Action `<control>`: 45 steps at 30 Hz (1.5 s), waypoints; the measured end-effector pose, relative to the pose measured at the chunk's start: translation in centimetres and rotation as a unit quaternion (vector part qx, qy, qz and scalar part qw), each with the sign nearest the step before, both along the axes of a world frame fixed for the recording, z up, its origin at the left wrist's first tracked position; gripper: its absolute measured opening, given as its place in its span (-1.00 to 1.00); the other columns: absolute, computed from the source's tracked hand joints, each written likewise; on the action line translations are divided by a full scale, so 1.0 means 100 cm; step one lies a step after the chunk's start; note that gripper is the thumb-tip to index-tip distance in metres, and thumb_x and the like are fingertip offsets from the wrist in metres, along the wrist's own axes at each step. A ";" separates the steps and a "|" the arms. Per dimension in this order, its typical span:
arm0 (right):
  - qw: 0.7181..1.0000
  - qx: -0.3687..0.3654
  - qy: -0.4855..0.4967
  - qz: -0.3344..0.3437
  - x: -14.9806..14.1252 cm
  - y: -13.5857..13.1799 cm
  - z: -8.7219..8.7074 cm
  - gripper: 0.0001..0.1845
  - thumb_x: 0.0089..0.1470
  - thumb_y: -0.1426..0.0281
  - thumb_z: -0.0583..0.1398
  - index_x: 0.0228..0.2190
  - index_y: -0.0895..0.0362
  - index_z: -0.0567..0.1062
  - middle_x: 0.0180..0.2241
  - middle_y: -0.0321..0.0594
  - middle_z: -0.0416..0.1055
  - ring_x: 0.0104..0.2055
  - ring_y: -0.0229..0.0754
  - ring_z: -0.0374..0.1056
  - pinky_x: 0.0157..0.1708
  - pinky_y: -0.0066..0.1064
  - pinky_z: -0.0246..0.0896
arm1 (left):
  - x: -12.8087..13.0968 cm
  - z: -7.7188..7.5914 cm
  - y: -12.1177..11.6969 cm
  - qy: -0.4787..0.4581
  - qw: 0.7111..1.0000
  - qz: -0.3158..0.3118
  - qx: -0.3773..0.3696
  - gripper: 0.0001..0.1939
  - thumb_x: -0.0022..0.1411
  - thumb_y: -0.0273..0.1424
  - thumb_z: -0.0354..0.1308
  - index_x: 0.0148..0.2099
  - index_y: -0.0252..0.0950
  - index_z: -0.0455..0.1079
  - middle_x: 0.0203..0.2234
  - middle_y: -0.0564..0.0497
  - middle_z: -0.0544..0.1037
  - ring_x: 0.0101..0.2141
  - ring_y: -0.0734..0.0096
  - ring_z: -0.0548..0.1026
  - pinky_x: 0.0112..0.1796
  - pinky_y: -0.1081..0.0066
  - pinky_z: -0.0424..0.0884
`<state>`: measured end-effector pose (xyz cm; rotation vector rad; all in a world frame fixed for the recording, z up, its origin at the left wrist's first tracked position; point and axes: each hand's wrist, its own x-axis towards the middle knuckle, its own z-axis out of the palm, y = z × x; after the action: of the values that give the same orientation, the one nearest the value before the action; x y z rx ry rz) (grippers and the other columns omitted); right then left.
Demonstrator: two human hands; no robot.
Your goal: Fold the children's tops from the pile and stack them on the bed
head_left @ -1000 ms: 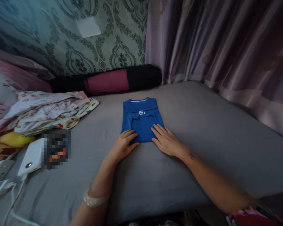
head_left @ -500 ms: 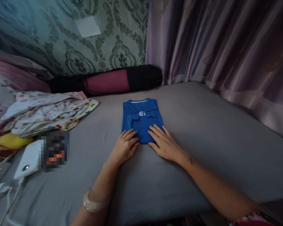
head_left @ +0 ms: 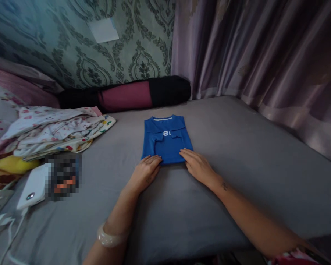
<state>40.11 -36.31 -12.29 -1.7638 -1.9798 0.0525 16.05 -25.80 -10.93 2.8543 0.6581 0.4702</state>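
A blue T-shirt (head_left: 168,147), folded into a compact rectangle, lies on the grey sheet with its neckline away from me. White lettering shows partly between the folds. My left hand (head_left: 145,170) grips its near left corner, fingers together on top and the thumb mostly hidden. At the near right corner my right hand (head_left: 199,165) holds the edge the same way, fingertips over the cloth. A pale bangle (head_left: 109,236) circles my left wrist.
A grey-sheeted bed (head_left: 237,147) spreads around the shirt. Rumpled printed clothes (head_left: 63,129) lie at left, near a white power bank (head_left: 34,186) with a cable and a power strip (head_left: 0,200). Behind lies a long black and maroon bag (head_left: 127,95); a curtain (head_left: 237,48) hangs at right.
Both hands have drawn back towards the shirt's near corners and moved apart. Their spread fingers have come together at the edge. The near edge now looks wider and straighter.
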 end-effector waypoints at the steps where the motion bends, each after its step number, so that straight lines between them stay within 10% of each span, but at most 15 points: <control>1: 1.000 -0.001 -0.001 -0.003 0.001 0.000 0.000 -0.43 0.11 0.64 -0.01 0.12 0.16 0.41 0.15 -0.08 0.35 0.23 -0.10 0.22 0.24 -0.14 0.14 | -0.002 0.000 0.001 0.006 1.000 -0.003 -0.001 -0.62 0.32 -0.48 -0.05 0.15 -0.25 0.32 0.07 -0.11 0.49 0.10 0.26 0.43 0.14 0.15 0.33; 12: 0.999 -0.036 -0.007 -0.008 0.021 0.004 -0.002 -0.25 0.01 0.74 -0.07 0.21 0.12 0.30 0.23 -0.11 0.24 0.27 -0.17 0.15 0.25 -0.19 0.10 | -0.019 0.011 0.013 0.047 0.990 0.122 -0.057 -0.42 0.15 -0.64 -0.07 0.20 -0.22 0.32 0.13 -0.06 0.45 0.10 0.28 0.43 0.09 0.27 0.39; 29: 0.979 -0.194 -0.044 0.042 0.017 -0.039 0.067 -0.33 0.08 0.65 -0.02 0.18 -0.01 0.33 0.08 -0.22 0.43 0.05 -0.11 0.40 0.00 -0.30 0.31 | -0.054 0.043 -0.007 0.051 0.991 0.014 -0.126 -0.46 0.16 -0.56 -0.07 0.17 -0.17 0.35 -0.09 -0.04 0.59 -0.11 0.29 0.55 -0.10 0.35 0.44; 36: 0.985 -0.123 0.118 -0.034 0.033 0.014 0.072 -0.78 0.18 0.37 0.10 -0.24 0.11 0.53 -0.28 -0.20 0.55 -0.26 -0.14 0.45 -0.23 -0.40 0.27 | -0.016 0.041 0.035 -0.084 0.947 0.236 -0.201 -0.71 0.20 -0.27 0.04 -0.17 -0.28 0.51 -0.50 0.03 0.56 -0.44 0.35 0.50 -0.37 0.43 0.40; 45: 0.946 -0.102 0.193 -0.240 0.035 0.085 0.054 -0.64 0.21 0.22 0.05 -0.27 0.20 0.55 -0.26 -0.03 0.56 -0.28 -0.09 0.45 -0.31 -0.41 0.26 | 0.043 0.032 0.084 -0.095 0.891 0.404 -0.185 -0.75 0.27 -0.34 0.01 -0.20 -0.31 0.50 -0.33 -0.13 0.60 -0.22 0.19 0.55 -0.24 0.36 0.41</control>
<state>43.61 -27.82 -6.89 -2.1299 -1.2729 0.4174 20.35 -17.40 -7.74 2.0364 1.6796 0.6288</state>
